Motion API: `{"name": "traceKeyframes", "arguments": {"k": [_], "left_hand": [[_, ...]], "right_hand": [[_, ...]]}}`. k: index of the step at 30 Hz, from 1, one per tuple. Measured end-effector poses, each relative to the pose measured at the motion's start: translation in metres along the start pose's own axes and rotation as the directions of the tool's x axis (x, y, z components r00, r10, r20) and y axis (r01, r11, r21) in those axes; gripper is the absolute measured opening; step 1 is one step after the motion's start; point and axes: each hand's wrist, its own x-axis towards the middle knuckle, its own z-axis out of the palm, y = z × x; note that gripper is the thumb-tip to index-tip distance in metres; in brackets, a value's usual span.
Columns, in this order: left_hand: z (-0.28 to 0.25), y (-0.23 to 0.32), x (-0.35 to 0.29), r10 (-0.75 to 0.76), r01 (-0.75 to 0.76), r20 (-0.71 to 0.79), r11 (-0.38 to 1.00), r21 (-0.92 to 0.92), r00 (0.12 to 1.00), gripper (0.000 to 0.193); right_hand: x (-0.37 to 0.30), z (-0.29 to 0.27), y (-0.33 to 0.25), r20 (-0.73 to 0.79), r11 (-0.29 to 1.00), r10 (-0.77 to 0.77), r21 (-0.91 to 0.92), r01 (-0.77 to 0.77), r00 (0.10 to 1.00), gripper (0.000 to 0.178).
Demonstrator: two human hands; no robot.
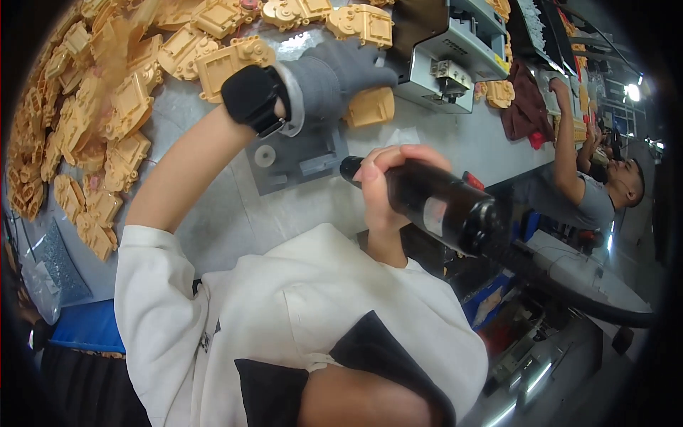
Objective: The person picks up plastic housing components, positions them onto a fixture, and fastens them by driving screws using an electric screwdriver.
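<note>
Head view: I see the right hand [388,181] wrapped round the front of a black power driver [445,206], thumb and fingers closed about the barrel, the nose poking out to the left of the grip. I judge the tool rigid and fairly weighty, its smooth casing a little slippery; I would hold it right there, allowing for the tail and the cord [597,308] dragging down to the right of the hand. That forearm is short in view, elbow tucked near the body.

The left hand [331,77], in a grey glove, reaches forward on a long bent arm, palm down, fingers extended; I cannot tell whether they pinch anything. Just below its fingers lies a yellow housing [371,108], likely light, stiff plastic, best gripped by its side walls. Below the left palm sits a grey fixture [277,167]; beyond the fingertips stands a box-shaped machine [420,78].
</note>
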Motion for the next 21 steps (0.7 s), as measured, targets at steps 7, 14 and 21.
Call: {"name": "traceKeyframes", "arguments": {"k": [7,14,21], "left_hand": [[-0.023,-0.003,-0.081,-0.332,-0.027,-0.604,0.862,-0.507,0.724,0.075],[0.021,0.079,-0.141,-0.751,0.643,-0.142,0.634,-0.431,0.645,0.094],[0.028,0.070,-0.140,-0.672,0.612,-0.267,0.740,-0.280,0.691,0.096]], "right_hand": [[0.002,0.001,0.009,-0.040,1.000,-0.004,-0.006,0.004,0.999,0.047],[0.007,0.004,0.007,-0.014,0.999,-0.037,0.023,0.037,0.999,0.048],[0.009,0.005,0.012,-0.044,0.998,-0.063,-0.029,0.062,0.997,0.050]]}}
